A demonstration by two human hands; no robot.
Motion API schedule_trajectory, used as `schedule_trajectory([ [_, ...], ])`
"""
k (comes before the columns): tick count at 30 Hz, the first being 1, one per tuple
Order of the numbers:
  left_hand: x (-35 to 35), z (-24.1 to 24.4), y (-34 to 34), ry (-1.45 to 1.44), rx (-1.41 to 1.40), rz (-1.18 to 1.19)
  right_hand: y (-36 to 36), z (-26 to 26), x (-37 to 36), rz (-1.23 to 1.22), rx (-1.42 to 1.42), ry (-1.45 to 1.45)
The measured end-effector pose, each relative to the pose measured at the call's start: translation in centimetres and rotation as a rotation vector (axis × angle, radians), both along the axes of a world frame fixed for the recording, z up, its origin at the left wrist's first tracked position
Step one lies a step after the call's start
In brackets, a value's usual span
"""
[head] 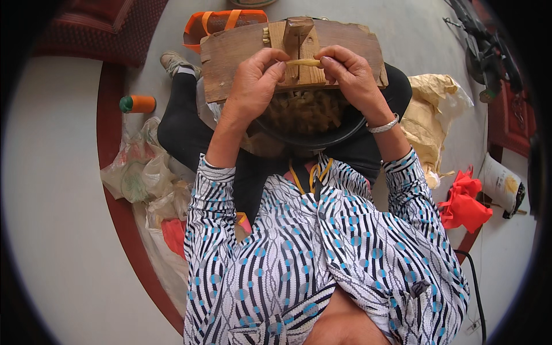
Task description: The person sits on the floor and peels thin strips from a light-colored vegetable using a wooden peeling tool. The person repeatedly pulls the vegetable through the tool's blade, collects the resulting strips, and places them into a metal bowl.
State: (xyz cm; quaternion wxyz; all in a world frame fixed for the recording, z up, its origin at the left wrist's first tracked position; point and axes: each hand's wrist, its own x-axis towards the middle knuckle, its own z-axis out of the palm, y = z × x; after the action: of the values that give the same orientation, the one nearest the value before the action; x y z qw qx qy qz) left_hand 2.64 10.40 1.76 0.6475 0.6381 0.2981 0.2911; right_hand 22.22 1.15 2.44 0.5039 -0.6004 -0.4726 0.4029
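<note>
Between both hands stretches a short, pale yellow strip (pixel 304 63) that looks twisted or folded, perhaps of plant fibre. My left hand (pixel 261 77) pinches its left end between thumb and fingers, and my right hand (pixel 351 73) pinches the other end. Under the strip lies a worn wooden board (pixel 233 47) with a lighter wooden piece fixed across its middle. An upright wooden block (pixel 299 29) rises from that piece. Small yellowish pieces (pixel 266 35) lie left of the block. Below the board's near edge, a dark basin (pixel 317 141) holds many brownish scraps (pixel 306 112).
An orange-trimmed bag (pixel 194 30) stands behind the board. To the left are an orange jar with a green lid (pixel 139 104) and crumpled plastic bags (pixel 142 172). Brown paper (pixel 427 112), a red bag (pixel 463 200) and a tipped white container (pixel 498 181) lie to the right.
</note>
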Motion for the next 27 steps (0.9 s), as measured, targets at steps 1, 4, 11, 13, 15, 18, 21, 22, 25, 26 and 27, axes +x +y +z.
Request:
schedule_trajectory([
  [1, 0.1, -0.3, 0.3, -0.008, 0.005, 0.004, 0.2, -0.1, 0.0, -0.011, 0.005, 0.006],
  [4, 0.7, -1.2, 1.0, 0.034, 0.062, 0.033, 0.8, -0.9, -0.1, -0.034, 0.019, 0.020],
  [11, 0.8, -3.5, 1.6, 0.470, 0.630, 0.313, 0.1, -1.9, 0.7, -0.042, 0.005, -0.136],
  [13, -0.2, -3.2, 0.9, 0.455, 0.633, 0.315, -0.6, -2.0, 0.7, -0.031, 0.113, -0.337],
  [15, -1.4, -2.6, -1.2, 0.360, 0.457, 0.251, -2.0, -0.6, -0.7, 0.020, 0.362, -0.694],
  [18, 0.1, -1.0, -4.4, 0.015, -0.056, 0.058, -2.6, 1.5, -3.6, -0.044, 0.404, -0.825],
  [21, 1.4, 2.0, -6.9, -0.215, -0.517, 0.061, -1.5, 1.5, -4.4, -0.110, 0.378, -0.819],
  [22, 1.3, 1.4, -6.7, -0.082, -0.416, 0.046, -1.3, 1.3, -4.0, -0.131, 0.315, -0.792],
  [25, -0.4, 1.1, -5.2, 0.334, 0.173, -0.013, -1.3, 1.0, -3.1, -0.078, 0.174, -0.646],
  [26, -0.6, 0.5, -4.8, 0.326, 0.394, 0.043, -1.8, 0.9, -2.9, -0.001, 0.077, -0.608],
  [27, -0.8, 0.2, -4.3, 0.336, 0.418, 0.052, -2.4, 0.6, -2.9, 0.078, -0.018, -0.569],
])
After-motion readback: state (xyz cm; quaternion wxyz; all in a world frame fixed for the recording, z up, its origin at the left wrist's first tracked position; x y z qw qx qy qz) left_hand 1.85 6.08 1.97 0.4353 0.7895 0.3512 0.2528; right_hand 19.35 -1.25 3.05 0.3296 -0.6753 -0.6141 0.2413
